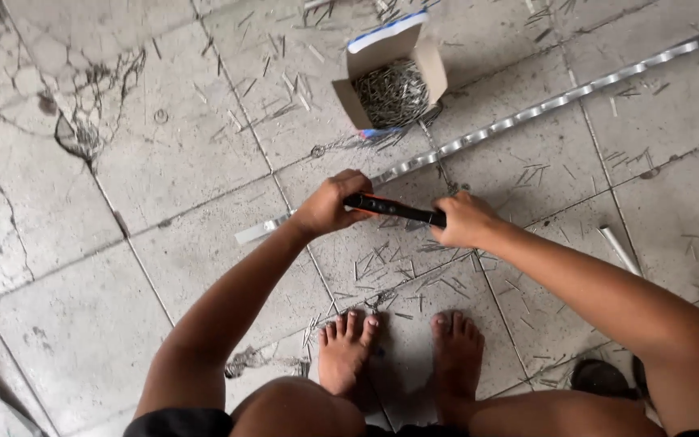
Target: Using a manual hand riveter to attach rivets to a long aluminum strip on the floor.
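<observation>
Your left hand (329, 206) and right hand (464, 220) both grip the black tool (394, 209) over the metal strip (527, 113); a box of nails (394, 89) sits behind.

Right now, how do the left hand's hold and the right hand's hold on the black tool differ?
The left hand wraps the orange-edged end of the black tool; the right hand closes on its plain black end. The left hand sits higher in the picture, over the metal strip; the right hand sits lower, off the strip. Both are closed on the same tool, held above the tiled floor.

Makeshift workshop: cracked tiled floor (163, 146), scattered nails (382, 263).
</observation>
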